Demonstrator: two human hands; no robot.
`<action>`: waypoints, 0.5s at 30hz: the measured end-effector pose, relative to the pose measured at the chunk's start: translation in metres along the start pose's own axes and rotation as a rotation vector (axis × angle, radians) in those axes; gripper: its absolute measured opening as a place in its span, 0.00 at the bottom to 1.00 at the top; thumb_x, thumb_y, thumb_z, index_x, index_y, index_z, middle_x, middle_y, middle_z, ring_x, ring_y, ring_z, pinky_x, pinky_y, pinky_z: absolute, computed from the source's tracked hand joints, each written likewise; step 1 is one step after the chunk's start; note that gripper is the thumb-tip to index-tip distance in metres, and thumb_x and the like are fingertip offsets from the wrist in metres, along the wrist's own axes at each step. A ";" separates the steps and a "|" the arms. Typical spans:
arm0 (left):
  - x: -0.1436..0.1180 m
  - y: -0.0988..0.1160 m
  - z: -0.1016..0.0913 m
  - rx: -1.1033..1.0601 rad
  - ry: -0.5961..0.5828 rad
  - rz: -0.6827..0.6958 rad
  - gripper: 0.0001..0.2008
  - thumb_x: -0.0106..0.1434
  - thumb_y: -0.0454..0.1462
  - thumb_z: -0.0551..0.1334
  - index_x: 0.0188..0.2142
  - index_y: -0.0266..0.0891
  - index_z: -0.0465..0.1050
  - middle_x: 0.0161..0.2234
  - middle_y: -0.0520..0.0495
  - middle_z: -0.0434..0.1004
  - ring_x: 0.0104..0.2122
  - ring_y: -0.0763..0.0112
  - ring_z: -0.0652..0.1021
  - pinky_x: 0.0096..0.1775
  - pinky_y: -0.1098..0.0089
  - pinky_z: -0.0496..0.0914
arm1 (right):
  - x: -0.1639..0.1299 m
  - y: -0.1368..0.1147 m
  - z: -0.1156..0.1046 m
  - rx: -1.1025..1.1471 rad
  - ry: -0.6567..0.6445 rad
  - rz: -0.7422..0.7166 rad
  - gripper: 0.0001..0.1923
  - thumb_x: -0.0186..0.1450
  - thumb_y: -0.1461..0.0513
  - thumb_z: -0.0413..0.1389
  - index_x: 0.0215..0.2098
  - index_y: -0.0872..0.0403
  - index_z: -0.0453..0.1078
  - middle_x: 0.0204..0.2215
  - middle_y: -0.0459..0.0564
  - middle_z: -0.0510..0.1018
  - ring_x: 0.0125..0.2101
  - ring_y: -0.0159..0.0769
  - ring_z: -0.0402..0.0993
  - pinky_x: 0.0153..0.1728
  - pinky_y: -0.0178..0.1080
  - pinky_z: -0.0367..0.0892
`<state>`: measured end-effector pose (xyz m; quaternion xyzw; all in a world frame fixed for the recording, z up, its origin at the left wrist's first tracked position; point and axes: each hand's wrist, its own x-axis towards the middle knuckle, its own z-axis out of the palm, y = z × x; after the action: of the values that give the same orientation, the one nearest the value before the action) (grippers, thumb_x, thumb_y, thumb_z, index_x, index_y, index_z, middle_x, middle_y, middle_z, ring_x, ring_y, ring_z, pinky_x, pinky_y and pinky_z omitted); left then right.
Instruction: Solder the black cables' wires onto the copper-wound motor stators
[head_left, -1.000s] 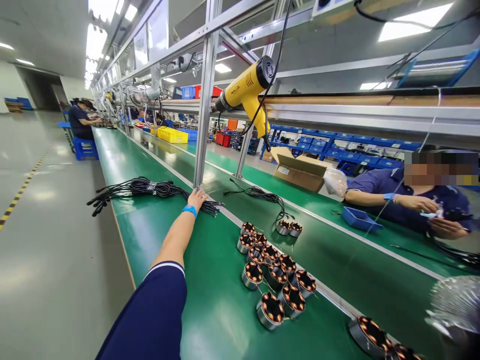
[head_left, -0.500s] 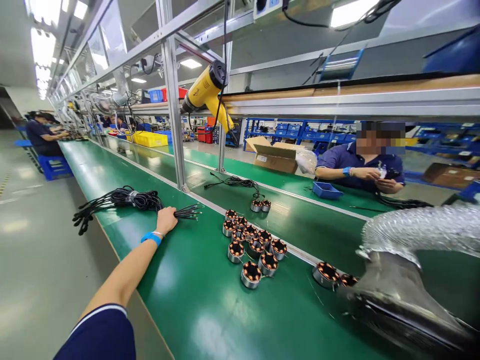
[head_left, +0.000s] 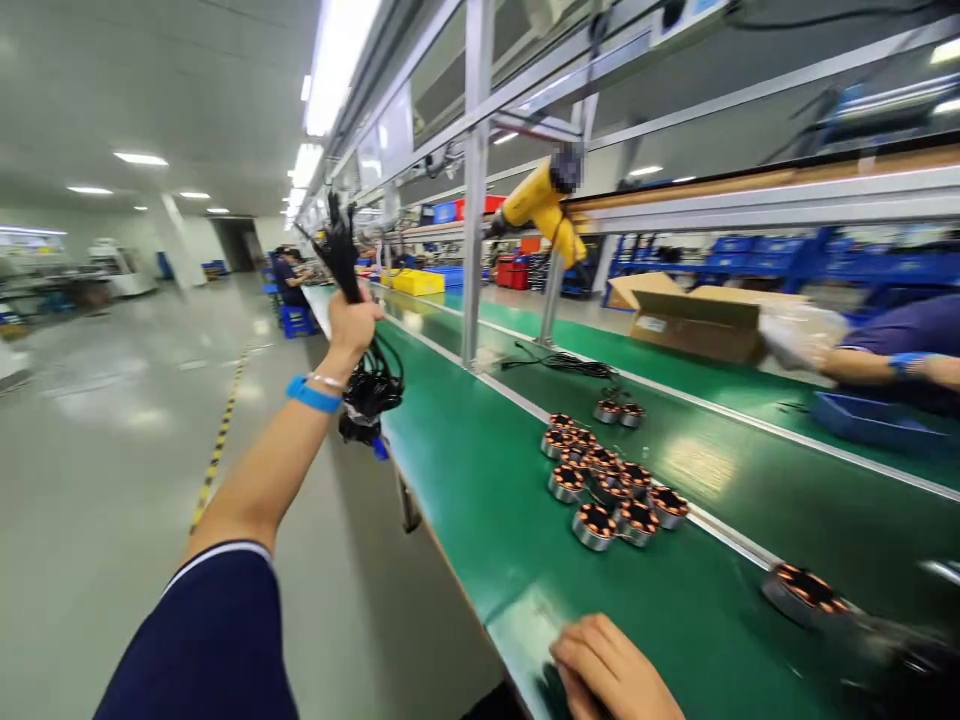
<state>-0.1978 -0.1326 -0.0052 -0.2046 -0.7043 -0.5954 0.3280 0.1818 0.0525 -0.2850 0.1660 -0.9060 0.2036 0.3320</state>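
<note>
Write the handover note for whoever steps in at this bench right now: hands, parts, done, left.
Left hand: shut on the black cable bundle, lifted off the belt and held up over its near edge; cable ends stick up above the fist, loops hang below it.
Right hand: resting low on the green belt at the near edge; whether it holds anything cannot be told.
Stators: a cluster sits on the belt, untouched; one more lies further right.
Done: bundle picked up.
Left: bundle is not yet set down anywhere; stators have no cables on them.
A co-worker's arm works on the far side.

head-worn, facing forward-down, along green bench [head_left: 480, 500]
</note>
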 end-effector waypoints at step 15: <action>-0.106 0.144 0.034 -1.025 -0.380 -0.064 0.12 0.61 0.27 0.58 0.25 0.39 0.57 0.25 0.57 0.62 0.21 0.77 0.78 0.24 0.78 0.66 | 0.094 -0.058 0.022 0.775 0.052 0.616 0.42 0.49 0.53 0.68 0.57 0.55 0.57 0.50 0.54 0.72 0.49 0.44 0.69 0.52 0.47 0.64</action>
<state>-0.0335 -0.0590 0.0187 -0.4206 -0.3766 -0.8247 0.0348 0.1275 -0.0236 -0.2229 -0.0035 -0.7621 0.6181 0.1927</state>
